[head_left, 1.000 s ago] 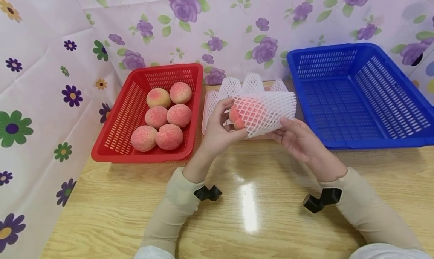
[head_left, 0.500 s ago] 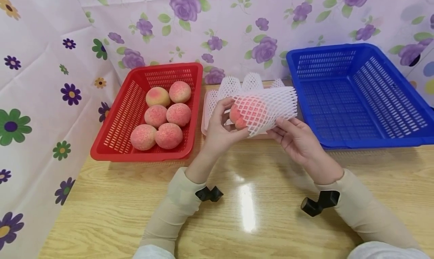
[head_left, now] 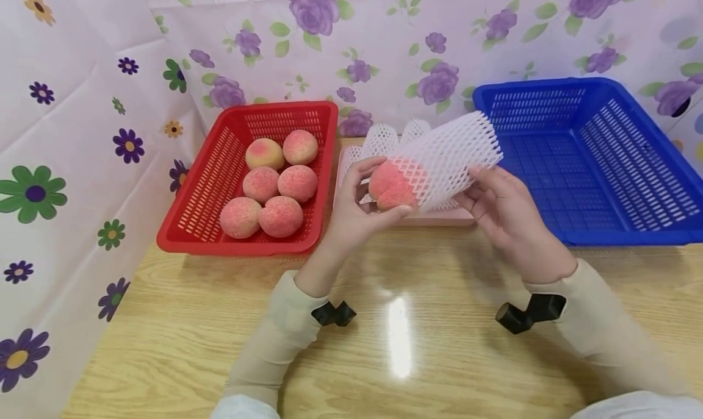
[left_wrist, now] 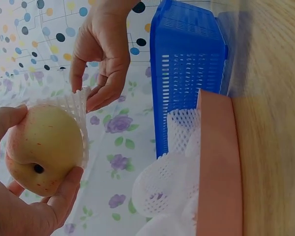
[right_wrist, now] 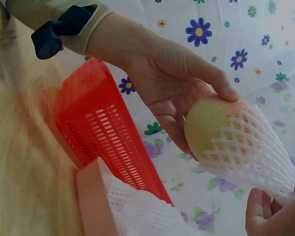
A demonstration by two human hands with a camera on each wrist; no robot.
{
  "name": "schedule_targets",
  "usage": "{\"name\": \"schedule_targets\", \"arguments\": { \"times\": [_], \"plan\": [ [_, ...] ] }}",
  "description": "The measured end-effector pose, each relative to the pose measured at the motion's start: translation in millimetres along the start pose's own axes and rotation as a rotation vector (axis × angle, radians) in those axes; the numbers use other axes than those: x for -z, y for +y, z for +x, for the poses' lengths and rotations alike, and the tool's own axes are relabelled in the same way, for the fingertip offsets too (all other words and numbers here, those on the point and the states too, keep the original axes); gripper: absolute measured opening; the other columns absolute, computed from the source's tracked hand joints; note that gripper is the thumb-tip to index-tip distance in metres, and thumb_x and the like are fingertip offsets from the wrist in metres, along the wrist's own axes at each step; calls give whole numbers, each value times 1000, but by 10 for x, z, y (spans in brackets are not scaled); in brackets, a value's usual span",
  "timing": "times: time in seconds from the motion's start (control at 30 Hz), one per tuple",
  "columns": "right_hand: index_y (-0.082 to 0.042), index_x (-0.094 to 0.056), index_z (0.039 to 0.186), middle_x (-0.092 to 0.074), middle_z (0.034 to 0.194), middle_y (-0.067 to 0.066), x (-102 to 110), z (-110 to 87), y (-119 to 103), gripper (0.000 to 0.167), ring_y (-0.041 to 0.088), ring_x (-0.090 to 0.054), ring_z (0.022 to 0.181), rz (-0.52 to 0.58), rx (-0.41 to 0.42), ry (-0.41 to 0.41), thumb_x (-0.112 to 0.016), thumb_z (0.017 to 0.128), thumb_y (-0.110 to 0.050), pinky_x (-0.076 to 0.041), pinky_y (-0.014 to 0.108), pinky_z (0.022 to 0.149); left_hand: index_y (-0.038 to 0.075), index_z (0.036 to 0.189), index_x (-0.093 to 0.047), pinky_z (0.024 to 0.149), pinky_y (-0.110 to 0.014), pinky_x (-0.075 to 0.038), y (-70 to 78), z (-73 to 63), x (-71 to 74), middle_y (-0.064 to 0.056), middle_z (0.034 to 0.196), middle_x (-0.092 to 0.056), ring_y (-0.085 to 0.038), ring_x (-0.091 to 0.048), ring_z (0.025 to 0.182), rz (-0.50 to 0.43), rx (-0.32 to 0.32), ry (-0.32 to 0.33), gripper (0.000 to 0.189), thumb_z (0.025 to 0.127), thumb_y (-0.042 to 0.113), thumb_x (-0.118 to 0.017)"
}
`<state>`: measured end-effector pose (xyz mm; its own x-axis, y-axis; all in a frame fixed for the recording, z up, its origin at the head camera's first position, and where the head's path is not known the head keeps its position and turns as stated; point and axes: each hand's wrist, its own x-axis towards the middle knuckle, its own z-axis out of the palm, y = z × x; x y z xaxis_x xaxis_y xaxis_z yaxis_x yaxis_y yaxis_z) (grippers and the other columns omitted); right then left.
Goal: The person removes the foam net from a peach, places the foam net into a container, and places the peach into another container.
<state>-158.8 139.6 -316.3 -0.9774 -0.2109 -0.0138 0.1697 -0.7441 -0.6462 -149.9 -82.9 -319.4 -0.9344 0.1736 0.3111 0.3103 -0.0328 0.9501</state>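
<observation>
My left hand (head_left: 357, 216) grips a pink and yellow peach (head_left: 389, 184) at the middle of the head view, fingers and thumb on either side. A white foam net sleeve (head_left: 461, 150) covers the peach's right part and sticks out beyond it, up and to the right. My right hand (head_left: 508, 214) pinches the lower edge of the sleeve near its far end. In the left wrist view the bare stem end of the peach (left_wrist: 46, 140) faces the camera. The right wrist view shows the net (right_wrist: 255, 147) stretched over part of the fruit.
A red basket (head_left: 236, 247) with several peaches (head_left: 282, 216) stands on the left. Behind my hands lies a shallow pink box (head_left: 439, 219) with more foam nets (head_left: 380, 139). On the right is a blue basket (head_left: 620, 238) with nothing visible inside. A flowered cloth hangs behind.
The sleeve has shifted right and tilted upward, moving with my right hand, and more of the peach is bare. My left hand keeps its hold on the peach. The head view has shifted slightly.
</observation>
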Motion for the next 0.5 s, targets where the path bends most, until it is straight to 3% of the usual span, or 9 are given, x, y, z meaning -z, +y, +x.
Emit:
{"name": "schedule_targets", "arguments": {
  "times": [0.23, 0.5],
  "plan": [
    [-1, -61, 102, -69, 92, 8, -199, 73, -152, 13, 20, -66, 83, -104, -19, 0, -54, 92, 5, -56, 31, 77, 7, 133, -45, 73, -30, -58, 120, -27, 143, -11, 124, -52, -18, -60, 96, 73, -33, 2, 72, 71, -4, -79],
    [-1, -59, 106, -70, 97, 8, -245, 146, -362, 16, 19, -68, 86, -200, -1, 42, -53, 92, 5, -57, 30, 74, 11, 133, -44, 77, -32, -55, 318, -59, 382, -8, 125, -53, -21, -57, 102, 140, -9, -15, 71, 72, 0, -79]
  ]
}}
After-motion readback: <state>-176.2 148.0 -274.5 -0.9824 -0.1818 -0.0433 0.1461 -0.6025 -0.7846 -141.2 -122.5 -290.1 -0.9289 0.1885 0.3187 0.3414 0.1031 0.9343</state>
